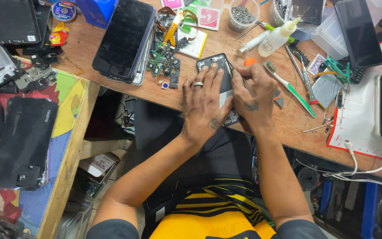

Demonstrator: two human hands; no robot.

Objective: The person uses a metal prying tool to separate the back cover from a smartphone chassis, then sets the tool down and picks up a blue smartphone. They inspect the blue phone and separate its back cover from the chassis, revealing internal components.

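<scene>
Fingers of left hand [204, 104] spread apart, pressed flat on opened dark phone [215, 66] at bench centre, ring on one finger. Right hand [254, 95] fingers pinched together on thin metal tool [240, 78], tip down on phone's upper edge, palm over lower right part of phone. Phone lying flat on wooden bench [261, 128], camera end toward 12 o'clock, lower end partly hidden under both hands. At 10 o'clock from phone: loose green circuit boards [164, 62], orange flex strip above them, then stack of dark-screened phones [124, 37]. At 12 o'clock: pink and green square packets [208, 17], white flat card under boards, clear cup of small screws [243, 15]. At 1 o'clock: white squeeze bottle [277, 37] with pale yellow nozzle, lying tilted, label not readable. At 3 o'clock: green-and-white toothbrush [290, 88], tweezers beside it. Far 3 o'clock: white mat with red border [359, 124], white cable across its lower edge. At 9 o'clock, separate side table: black phone back cover [23, 141] on multicoloured sheet. At 11 o'clock, far corner: blue box [96, 11], round solder-wick reel [63, 9] with red label.
</scene>
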